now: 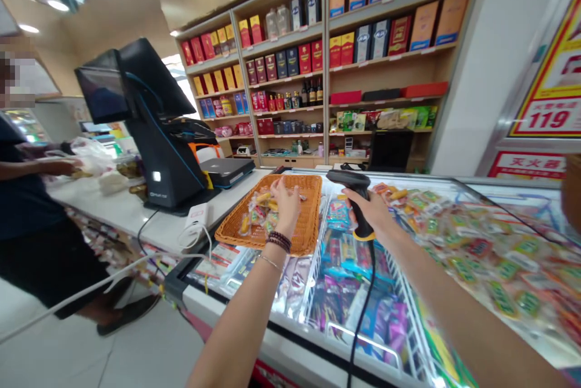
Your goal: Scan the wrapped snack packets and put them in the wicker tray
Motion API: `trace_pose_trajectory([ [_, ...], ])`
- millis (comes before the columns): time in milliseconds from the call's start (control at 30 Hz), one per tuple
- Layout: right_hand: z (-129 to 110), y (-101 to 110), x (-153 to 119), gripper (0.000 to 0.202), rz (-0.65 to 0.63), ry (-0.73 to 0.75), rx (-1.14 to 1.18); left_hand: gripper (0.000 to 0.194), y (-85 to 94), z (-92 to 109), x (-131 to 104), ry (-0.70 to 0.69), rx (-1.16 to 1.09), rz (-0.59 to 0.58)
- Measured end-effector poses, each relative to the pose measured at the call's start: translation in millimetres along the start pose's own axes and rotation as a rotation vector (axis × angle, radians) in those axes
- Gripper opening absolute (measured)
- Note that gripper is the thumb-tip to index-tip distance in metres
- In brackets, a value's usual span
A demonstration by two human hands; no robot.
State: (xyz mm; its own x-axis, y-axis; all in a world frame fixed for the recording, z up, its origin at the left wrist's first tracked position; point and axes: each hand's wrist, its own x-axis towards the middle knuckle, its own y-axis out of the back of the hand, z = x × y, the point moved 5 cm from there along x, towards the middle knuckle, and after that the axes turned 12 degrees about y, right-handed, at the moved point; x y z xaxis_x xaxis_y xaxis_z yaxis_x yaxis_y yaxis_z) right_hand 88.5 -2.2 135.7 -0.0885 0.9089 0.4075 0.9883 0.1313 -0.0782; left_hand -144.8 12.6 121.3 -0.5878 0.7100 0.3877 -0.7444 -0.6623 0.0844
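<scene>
My right hand point(370, 209) is wrapped around the handle of a black barcode scanner point(348, 180), held upright above the freezer. A dark cable runs down from its yellow-edged base. My left hand point(287, 203), with a dark bead bracelet at the wrist, reaches over a brown wicker basket point(313, 218). Its fingers are curled together, and whatever they grip is hidden. Close beside them in the basket lie several small wrapped snacks point(261, 209) in clear and yellow packaging.
Beneath the basket a glass-topped freezer point(218, 297) holds packaged ice creams point(349, 255). Many wrapped snacks point(481, 249) spread over the right side. A checkout terminal point(167, 152) and white power strip point(197, 218) stand left. Another person point(27, 206) handles bags there. Shelves of boxes point(358, 43) line the back.
</scene>
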Motion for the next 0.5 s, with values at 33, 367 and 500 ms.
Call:
trace_pose_trajectory([
  [33, -7.0, 16.8, -4.2, 0.043, 0.032, 0.022, 0.004, 0.037, -17.7, 9.7, -6.7, -0.05, 0.013, -0.041],
  [367, -22.1, 164.8, -47.0, 0.04, 0.523, 0.087, 0.007, 0.034, -231.8, 42.3, -148.9, -0.061, 0.148, -0.73],
  [500, -1.1, 170.3, -52.8, 0.041, 0.541, 0.052, -0.044, 0.039, -265.7, 27.9, -181.2, 0.096, 0.338, -0.862],
])
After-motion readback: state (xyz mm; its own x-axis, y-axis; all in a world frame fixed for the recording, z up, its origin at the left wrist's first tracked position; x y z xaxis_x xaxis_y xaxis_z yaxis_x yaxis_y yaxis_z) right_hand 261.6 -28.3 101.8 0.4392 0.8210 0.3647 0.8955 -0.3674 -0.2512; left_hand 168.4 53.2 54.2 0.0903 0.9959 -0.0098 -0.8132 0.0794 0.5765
